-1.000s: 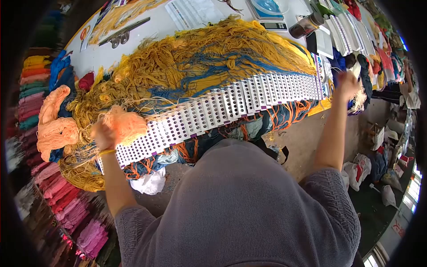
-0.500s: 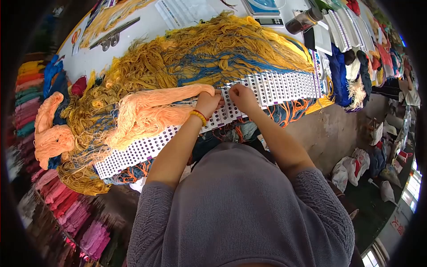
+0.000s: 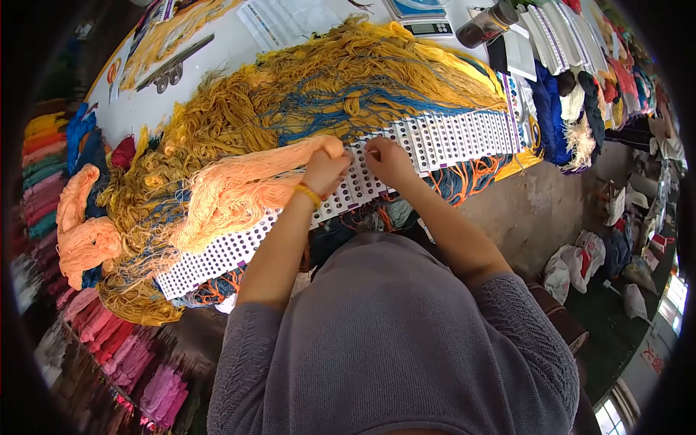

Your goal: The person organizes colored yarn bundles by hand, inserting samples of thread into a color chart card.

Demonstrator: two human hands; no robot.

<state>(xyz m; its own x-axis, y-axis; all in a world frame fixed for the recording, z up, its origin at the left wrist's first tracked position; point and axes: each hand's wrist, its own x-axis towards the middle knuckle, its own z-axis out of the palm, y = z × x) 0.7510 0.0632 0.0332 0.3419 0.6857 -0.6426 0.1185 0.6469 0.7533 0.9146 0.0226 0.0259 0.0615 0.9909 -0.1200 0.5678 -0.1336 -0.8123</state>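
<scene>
While the left hand (image 3: 324, 170) is closed round the end of the peach yarn hank (image 3: 239, 190), whose long axis trails to lower left, the right hand (image 3: 388, 161) pinches a strand just right of it, centre frame, over the punched sample cards (image 3: 435, 141) on the surface (image 3: 217, 54).

Scale display (image 3: 428, 28): digits too small to read
Paper sheet (image 3: 279, 22): print illegible
Punched cards (image 3: 435, 141): no legible text

scale (image 3: 417, 16) | jar (image 3: 487, 25) | scissors (image 3: 171, 67) | pink skeins (image 3: 138, 362)
</scene>
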